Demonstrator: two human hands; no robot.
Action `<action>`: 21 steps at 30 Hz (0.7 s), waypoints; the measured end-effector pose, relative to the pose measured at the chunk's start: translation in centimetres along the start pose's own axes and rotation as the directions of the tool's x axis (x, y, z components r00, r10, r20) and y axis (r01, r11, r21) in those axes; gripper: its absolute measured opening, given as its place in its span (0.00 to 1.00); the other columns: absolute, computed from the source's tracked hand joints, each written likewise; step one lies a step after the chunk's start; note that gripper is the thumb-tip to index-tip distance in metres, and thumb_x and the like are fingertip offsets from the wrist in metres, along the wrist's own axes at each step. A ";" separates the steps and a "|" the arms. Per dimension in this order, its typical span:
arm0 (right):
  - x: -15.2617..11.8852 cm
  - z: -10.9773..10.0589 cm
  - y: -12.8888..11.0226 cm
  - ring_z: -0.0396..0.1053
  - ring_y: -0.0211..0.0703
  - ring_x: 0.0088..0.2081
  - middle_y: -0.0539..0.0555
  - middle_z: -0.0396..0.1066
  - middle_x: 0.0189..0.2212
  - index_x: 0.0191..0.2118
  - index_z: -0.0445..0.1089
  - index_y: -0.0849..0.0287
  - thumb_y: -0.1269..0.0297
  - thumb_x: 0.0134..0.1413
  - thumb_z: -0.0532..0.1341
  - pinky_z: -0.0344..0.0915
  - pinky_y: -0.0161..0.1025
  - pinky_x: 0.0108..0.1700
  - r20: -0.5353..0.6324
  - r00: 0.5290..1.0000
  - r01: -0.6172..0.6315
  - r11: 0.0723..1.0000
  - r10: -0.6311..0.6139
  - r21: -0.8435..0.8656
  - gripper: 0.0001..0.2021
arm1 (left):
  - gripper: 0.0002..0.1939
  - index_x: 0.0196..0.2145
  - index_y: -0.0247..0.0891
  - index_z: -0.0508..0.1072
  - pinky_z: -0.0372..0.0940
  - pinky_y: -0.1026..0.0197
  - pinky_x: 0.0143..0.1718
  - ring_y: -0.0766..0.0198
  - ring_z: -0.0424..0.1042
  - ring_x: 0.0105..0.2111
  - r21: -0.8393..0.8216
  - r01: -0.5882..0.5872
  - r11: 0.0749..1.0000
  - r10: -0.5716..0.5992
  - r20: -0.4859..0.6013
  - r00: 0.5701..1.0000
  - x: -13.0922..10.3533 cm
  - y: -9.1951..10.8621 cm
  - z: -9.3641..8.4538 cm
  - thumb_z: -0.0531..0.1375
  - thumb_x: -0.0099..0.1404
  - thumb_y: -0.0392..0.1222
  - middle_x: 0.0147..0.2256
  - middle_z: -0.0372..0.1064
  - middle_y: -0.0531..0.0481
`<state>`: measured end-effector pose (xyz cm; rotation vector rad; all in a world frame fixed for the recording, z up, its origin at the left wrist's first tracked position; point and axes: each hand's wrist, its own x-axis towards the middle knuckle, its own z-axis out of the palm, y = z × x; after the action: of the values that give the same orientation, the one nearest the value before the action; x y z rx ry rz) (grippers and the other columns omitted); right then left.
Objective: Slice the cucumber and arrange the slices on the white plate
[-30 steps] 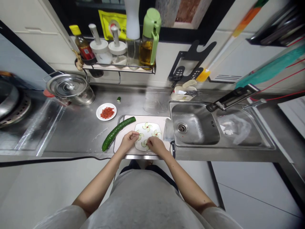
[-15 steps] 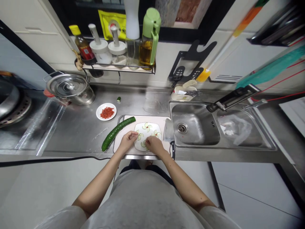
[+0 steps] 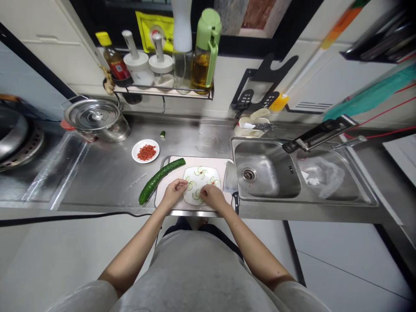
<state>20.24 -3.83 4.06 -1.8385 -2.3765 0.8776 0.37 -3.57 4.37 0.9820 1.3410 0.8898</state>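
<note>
A white square plate lies on the pale cutting board. Thin cucumber slices are set on it in small curved clusters, some with a red bit in the middle. Over the plate's left edge my left hand hovers with thumb and fingertips together; anything between them is too small to make out. My right hand reaches over the plate's lower right, fingers pinched by a cucumber slice, and hides part of the plate. A whole cucumber rests across the board's left side. A cleaver lies at the right.
A small white plate of red dried berries and a cucumber end are behind the board. Left stands a lidded steel pot. The sink is at the right. A rack of bottles and jars hangs above.
My right hand has shifted slightly to the right over the plate. My left hand stays about where it was. The view has tilted very slightly.
</note>
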 end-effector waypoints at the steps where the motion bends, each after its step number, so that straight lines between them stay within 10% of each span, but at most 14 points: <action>1: -0.1 0.0 0.1 0.65 0.40 0.35 0.53 0.72 0.32 0.33 0.72 0.58 0.68 0.55 0.57 0.54 0.34 0.34 0.005 1.000 0.016 1.000 -0.016 -0.003 0.06 | 0.12 0.33 0.38 0.75 0.59 0.65 0.31 0.68 0.64 0.26 0.018 -0.009 1.000 0.009 -0.003 1.000 0.0 -0.1 0.1 0.65 0.52 0.46 0.28 0.68 0.53; 11: -0.2 1.1 0.0 0.65 0.42 0.38 0.55 0.72 0.33 0.33 0.73 0.59 0.68 0.57 0.56 0.53 0.35 0.36 0.023 0.998 0.054 0.995 -0.052 -0.079 0.08 | 0.11 0.36 0.44 0.78 0.60 0.56 0.42 0.55 0.65 0.40 0.635 -0.317 0.704 0.228 0.222 0.948 -1.2 -1.2 1.5 0.58 0.59 0.35 0.37 0.71 0.46; 21: -0.8 0.9 0.6 0.65 0.41 0.38 0.54 0.72 0.35 0.37 0.74 0.58 0.67 0.58 0.55 0.53 0.35 0.37 0.013 0.996 0.090 0.994 -0.090 -0.065 0.09 | 0.17 0.44 0.44 0.76 0.62 0.56 0.43 0.55 0.62 0.44 0.798 -0.417 0.436 0.233 0.347 0.908 -1.9 -2.6 2.7 0.53 0.62 0.32 0.42 0.66 0.45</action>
<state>20.73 -4.86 3.33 -1.7360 -2.5007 0.8128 2.85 -6.46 2.56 2.1395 1.4521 0.3003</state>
